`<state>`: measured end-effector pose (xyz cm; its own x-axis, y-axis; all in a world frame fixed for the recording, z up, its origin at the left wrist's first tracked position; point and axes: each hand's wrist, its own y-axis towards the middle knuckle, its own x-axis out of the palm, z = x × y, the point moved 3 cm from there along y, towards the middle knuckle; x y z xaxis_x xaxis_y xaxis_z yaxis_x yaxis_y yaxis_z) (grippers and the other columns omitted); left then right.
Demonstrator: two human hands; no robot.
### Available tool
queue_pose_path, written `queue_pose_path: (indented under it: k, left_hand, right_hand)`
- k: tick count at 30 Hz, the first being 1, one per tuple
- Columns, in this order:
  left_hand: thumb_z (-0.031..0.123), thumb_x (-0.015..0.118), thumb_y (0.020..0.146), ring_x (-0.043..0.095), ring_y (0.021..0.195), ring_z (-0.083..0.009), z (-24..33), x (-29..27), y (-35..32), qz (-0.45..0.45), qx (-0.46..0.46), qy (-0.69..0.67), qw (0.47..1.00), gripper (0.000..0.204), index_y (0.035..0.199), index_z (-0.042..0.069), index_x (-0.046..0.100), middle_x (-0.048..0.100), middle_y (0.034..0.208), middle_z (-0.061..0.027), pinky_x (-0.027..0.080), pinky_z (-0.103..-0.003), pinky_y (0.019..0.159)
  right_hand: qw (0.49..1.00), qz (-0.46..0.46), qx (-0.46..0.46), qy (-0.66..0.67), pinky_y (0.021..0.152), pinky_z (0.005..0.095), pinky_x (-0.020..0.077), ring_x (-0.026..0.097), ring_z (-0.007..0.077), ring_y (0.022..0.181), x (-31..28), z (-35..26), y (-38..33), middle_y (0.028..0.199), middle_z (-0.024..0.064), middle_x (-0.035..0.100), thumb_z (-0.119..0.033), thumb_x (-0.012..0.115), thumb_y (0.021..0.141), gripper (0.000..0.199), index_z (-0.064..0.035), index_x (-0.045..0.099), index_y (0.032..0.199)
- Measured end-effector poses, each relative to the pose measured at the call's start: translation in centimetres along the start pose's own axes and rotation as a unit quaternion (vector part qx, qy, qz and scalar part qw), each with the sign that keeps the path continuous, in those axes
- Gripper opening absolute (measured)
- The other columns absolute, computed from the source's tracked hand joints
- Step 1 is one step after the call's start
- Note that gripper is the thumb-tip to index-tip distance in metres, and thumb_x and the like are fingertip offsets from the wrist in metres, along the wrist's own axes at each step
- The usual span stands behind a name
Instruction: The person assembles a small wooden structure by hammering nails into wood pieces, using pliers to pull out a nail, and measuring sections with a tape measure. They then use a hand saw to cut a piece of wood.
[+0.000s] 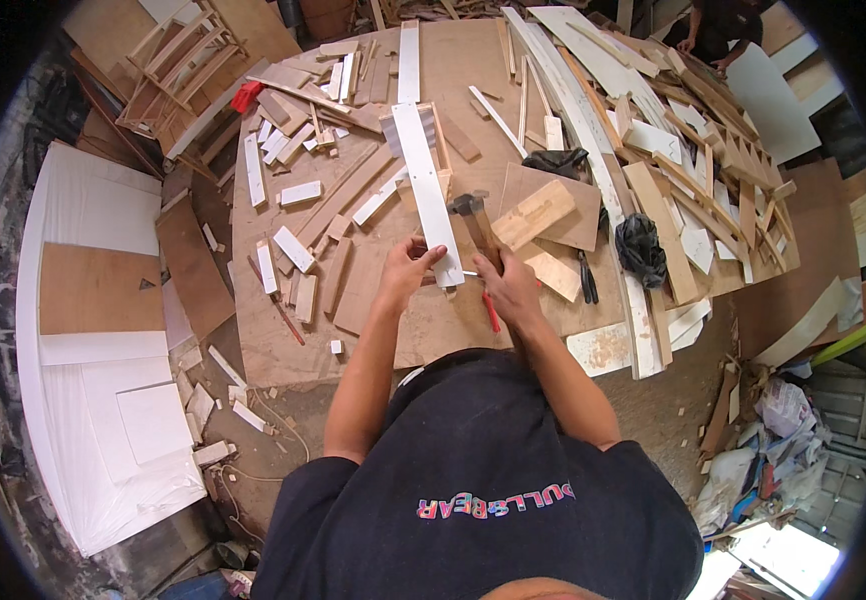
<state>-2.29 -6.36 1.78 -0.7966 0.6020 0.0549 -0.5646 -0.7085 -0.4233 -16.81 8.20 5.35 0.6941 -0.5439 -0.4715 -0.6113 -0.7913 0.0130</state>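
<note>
Nearest: dark T-shirt (pixel 473 450) with coloured lettering, on the near side of the white strip (pixel 431 200), my landmark. Strip lies lengthwise over the worktable (pixel 413 350), near end at the hands.

Left hand (pixel 411 268): thumb on top of strip's near end, fingers curled at its left edge; fingertips partly hidden. Right hand (pixel 511 285): closed round handle of a hammer (pixel 480 230), right of strip. Hammer head just beside strip's right edge; contact cannot be told.

Red-handled tool (pixel 491 312): right of strip's near end, close under right hand. Brown panel (pixel 573 210) and light plank (pixel 533 214): right of strip, past hammer. Black-handled tool (pixel 587 278), then black plastic bag (pixel 641 250): farther right. White-faced blocks (pixel 293 248): scattered left of strip. Co-worker's hand (pixel 688 45): well off, beyond strip, far right.
</note>
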Motion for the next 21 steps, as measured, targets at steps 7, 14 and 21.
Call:
queue_pose_path:
  k: [7,14,21]
  left_hand:
    - [0.027,0.082,0.090,0.068,0.089,-0.0158,-1.5,-0.3,1.5,-0.031,0.017,-0.027,0.999,0.037,0.112,0.004,0.064,0.071,0.098,-0.0054,0.058,-0.034,0.075]
    - [0.032,0.081,0.089,0.067,0.096,-0.0178,-2.0,-0.3,2.1,-0.081,0.011,-0.035,0.996,0.045,0.120,0.005,0.062,0.071,0.108,-0.0071,0.056,-0.037,0.083]
    - [0.029,0.078,0.091,0.066,0.096,-0.0168,-2.4,-0.3,2.5,-0.095,0.016,-0.060,0.994,0.038,0.117,0.007,0.060,0.069,0.105,-0.0049,0.055,-0.036,0.081]
  right_hand:
    - [0.986,-0.146,-0.005,-0.080,0.070,0.0463,0.0474,0.064,0.0428,0.080,-4.4,-5.7,-5.3,0.088,0.0261,0.066,-0.021,0.065,0.098,0.031,-0.0001,0.053,0.118]
    - [0.986,-0.089,-0.083,-0.118,0.074,0.0556,0.0477,0.063,0.0518,0.091,-3.7,-6.4,-5.9,0.093,0.0291,0.067,-0.017,0.063,0.098,0.030,0.0014,0.051,0.118]
    - [0.976,-0.058,-0.100,-0.184,0.069,0.0556,0.0480,0.065,0.0499,0.084,-3.0,-8.2,-4.9,0.088,0.0303,0.065,-0.020,0.063,0.099,0.032,-0.0007,0.049,0.121]
